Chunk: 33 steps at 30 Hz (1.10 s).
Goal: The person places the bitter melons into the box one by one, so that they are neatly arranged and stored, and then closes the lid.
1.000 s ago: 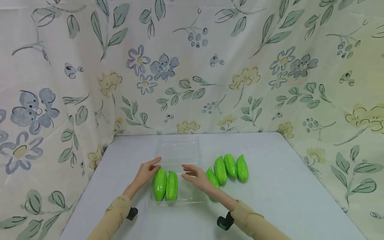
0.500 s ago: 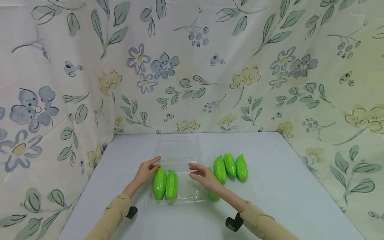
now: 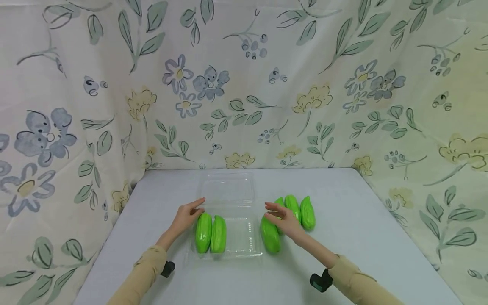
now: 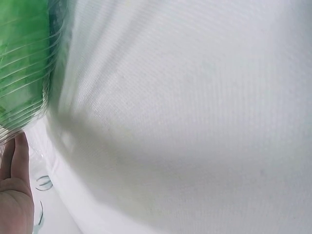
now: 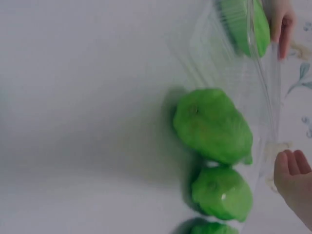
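Observation:
A clear plastic clamshell box (image 3: 241,237) lies open on the table, its lid (image 3: 227,189) folded back. Two glossy, bright green gourd-like vegetables, a left one (image 3: 203,235) and a right one (image 3: 218,235), lie side by side in its left half. My left hand (image 3: 185,217) touches the box's back-left corner; in the left wrist view its fingers (image 4: 20,158) are straight against the ribbed wall. With loosely bent fingers, holding nothing, my right hand (image 3: 286,220) hovers over the loose vegetables, near a front one (image 3: 271,238) and partly hiding another (image 3: 279,201).
Two more green vegetables, a middle one (image 3: 292,207) and a rightmost one (image 3: 308,214), lie beyond the right hand. A white cloth covers the table (image 3: 362,237). Floral curtain (image 3: 244,106) hangs behind and along both sides.
My right hand has moved right, from above the box's right half to above the loose vegetables, uncovering the front one. The left hand stays at the box's corner.

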{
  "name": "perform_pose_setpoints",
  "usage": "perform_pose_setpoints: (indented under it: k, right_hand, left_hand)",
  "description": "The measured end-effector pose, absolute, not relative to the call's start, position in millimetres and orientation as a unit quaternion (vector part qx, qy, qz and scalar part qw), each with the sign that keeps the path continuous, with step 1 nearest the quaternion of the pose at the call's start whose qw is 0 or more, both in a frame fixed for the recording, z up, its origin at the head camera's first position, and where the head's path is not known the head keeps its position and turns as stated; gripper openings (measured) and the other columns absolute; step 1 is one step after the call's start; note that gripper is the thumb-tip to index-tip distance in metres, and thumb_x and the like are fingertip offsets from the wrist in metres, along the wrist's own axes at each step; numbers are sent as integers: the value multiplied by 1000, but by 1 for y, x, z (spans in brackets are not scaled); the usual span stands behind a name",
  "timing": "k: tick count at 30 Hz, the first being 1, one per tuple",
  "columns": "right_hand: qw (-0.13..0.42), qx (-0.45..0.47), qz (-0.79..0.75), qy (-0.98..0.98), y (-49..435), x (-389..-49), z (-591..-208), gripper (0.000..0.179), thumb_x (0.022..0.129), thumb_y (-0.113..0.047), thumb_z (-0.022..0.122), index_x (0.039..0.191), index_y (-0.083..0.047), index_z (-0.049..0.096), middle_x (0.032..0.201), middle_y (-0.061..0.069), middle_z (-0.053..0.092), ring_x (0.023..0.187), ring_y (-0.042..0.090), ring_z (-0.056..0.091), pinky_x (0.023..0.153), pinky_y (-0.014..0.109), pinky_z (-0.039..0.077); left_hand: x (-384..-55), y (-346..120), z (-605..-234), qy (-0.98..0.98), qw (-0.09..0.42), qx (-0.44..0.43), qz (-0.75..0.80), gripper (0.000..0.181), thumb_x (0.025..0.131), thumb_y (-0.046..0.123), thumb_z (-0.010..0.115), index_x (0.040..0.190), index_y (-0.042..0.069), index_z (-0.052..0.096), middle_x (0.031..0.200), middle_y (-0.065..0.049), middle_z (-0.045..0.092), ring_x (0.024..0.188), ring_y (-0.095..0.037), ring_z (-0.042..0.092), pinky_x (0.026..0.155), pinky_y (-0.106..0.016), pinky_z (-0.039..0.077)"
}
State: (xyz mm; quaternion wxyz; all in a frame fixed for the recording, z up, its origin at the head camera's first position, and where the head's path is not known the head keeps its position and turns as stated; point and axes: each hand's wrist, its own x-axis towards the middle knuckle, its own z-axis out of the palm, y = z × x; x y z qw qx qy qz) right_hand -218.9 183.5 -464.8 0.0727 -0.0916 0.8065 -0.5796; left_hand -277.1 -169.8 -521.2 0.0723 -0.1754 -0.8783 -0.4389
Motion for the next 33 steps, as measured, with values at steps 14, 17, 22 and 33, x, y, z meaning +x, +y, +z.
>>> perform_pose_setpoints:
  k: [14, 17, 22, 33]
  right_hand:
    - [42, -49, -502, 862, 242, -230, -448, 53, 96, -31, 56, 140, -4, 44, 137, 24, 51, 123, 39, 52, 99, 47, 46]
    - [15, -33, -486, 873, 257, -236, -448, 53, 97, -32, 54, 140, -3, 44, 136, 25, 51, 122, 40, 53, 99, 48, 46]
    - [-13, -5, -474, 881, 279, -246, -453, 56, 96, -36, 54, 140, -3, 44, 135, 27, 50, 123, 42, 51, 98, 50, 45]
    - [-42, 22, -443, 895, 307, -262, -459, 60, 94, -41, 55, 139, -2, 45, 135, 33, 48, 121, 47, 50, 97, 55, 44]
  left_hand:
    - [-277, -168, -519, -878, 72, -176, -438, 42, 90, 5, 62, 131, -1, 54, 133, -19, 55, 101, -32, 67, 77, -34, 56]
    - [-276, -168, -520, -880, 75, -176, -434, 42, 90, 5, 62, 131, -1, 54, 132, -19, 56, 98, -30, 67, 75, -29, 55]
    - [-275, -169, -522, -882, 80, -180, -428, 41, 90, 4, 62, 130, -2, 55, 130, -20, 57, 85, -21, 66, 67, -20, 50]
    - [-275, -169, -524, -876, 82, -187, -437, 41, 90, 3, 62, 130, -3, 54, 130, -22, 57, 102, -33, 66, 78, -32, 56]
